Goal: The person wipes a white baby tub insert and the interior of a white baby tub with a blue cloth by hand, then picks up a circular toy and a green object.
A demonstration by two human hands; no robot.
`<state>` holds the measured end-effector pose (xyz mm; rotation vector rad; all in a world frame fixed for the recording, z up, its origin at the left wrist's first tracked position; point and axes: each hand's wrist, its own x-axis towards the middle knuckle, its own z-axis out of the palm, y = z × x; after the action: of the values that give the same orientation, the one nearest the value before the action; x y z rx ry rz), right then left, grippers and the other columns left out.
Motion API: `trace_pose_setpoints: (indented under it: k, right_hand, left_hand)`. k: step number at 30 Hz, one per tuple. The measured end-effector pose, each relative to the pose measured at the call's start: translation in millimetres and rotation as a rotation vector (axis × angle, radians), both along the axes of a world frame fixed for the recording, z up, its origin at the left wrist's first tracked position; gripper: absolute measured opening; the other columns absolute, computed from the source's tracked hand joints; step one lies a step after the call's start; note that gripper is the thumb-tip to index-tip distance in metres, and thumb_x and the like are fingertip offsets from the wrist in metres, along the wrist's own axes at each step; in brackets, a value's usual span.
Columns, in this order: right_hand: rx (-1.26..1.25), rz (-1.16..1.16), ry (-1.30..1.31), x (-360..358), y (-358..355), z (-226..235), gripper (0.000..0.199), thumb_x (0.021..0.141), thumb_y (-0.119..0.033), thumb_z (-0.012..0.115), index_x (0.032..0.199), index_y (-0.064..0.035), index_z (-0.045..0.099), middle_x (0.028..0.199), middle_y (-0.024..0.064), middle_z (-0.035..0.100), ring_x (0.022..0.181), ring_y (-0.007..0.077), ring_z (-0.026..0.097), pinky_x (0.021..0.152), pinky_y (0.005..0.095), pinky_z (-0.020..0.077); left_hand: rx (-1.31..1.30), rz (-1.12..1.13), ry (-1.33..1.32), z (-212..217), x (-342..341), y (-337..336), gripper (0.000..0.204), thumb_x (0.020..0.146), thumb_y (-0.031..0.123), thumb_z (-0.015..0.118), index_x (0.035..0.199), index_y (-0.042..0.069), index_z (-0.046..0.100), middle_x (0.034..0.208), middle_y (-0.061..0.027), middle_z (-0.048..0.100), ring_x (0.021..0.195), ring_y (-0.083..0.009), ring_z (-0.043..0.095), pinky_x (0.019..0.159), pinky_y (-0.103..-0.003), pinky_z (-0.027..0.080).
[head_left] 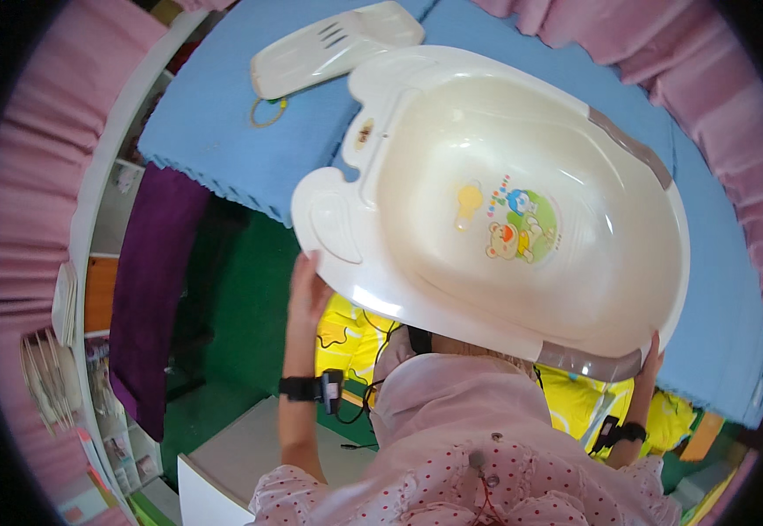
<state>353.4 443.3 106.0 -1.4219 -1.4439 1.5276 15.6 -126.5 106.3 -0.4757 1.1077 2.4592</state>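
Note:
A white baby bathtub (pixel 434 289) with a cartoon bear picture inside and grey-brown grips on its long sides is in front of me, over the near edge of the blue-covered table. My left hand (pixel 306 287) is closed on its near rim at the left, with the thumb by the edge. At the right end of the near side, my right hand (pixel 650 361) grips the rim beside a grey-brown grip. The fingers of both hands are partly hidden under the tub. A yellow patch (pixel 468 203) shows on the tub's floor beside the picture.
A white slotted plastic piece (pixel 337 53) lies at the back left of the blue cloth (pixel 215 131), with a yellowish ring (pixel 267 112) near it. Purple cloth (pixel 149 298) hangs at the left. Below the tub is yellow patterned fabric (pixel 346 333). Pink curtains (pixel 66 105) surround the space.

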Motion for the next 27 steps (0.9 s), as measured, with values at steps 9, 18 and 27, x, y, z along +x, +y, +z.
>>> trace_pose_setpoints:
  k: [9, 18, 27]
  right_hand:
    - [0.099, -0.152, -0.177, 45.2, 29.2, -44.7, 0.057, 0.085, -0.044, 0.041, 0.111, 0.0071, 0.048, 0.106, 0.0125, 0.055, 0.091, 0.0219, 0.054, 0.077, 0.0311, 0.0448]
    - [0.106, -0.242, -0.078, 56.9, -2.1, -61.7, 0.056, 0.077, -0.042, 0.054, 0.099, 0.0097, 0.054, 0.094, 0.0139, 0.059, 0.08, 0.0232, 0.057, 0.068, 0.0333, 0.0474]
    - [0.325, -0.131, -0.632, 37.7, 37.1, -78.7, 0.072, 0.082, -0.055, 0.031, 0.087, 0.0122, 0.056, 0.086, 0.0242, 0.058, 0.082, 0.0368, 0.055, 0.071, 0.0431, 0.0434]
  left_hand:
    - [0.181, -0.067, 0.095, 20.5, -25.2, 19.3, 0.042, 0.082, 0.015, 0.052, 0.117, -0.003, 0.039, 0.112, -0.0165, 0.05, 0.1, -0.0261, 0.051, 0.086, -0.036, 0.042]
    - [0.141, -0.171, 0.341, 45.6, -51.2, 38.6, 0.04, 0.08, 0.015, 0.055, 0.114, -0.004, 0.042, 0.109, -0.0151, 0.052, 0.095, -0.0241, 0.054, 0.083, -0.034, 0.044]
    - [-0.528, -0.111, 0.064, -10.4, -20.8, 25.2, 0.047, 0.081, 0.039, 0.052, 0.113, 0.005, 0.046, 0.105, -0.0082, 0.055, 0.096, -0.0214, 0.052, 0.079, -0.036, 0.042]
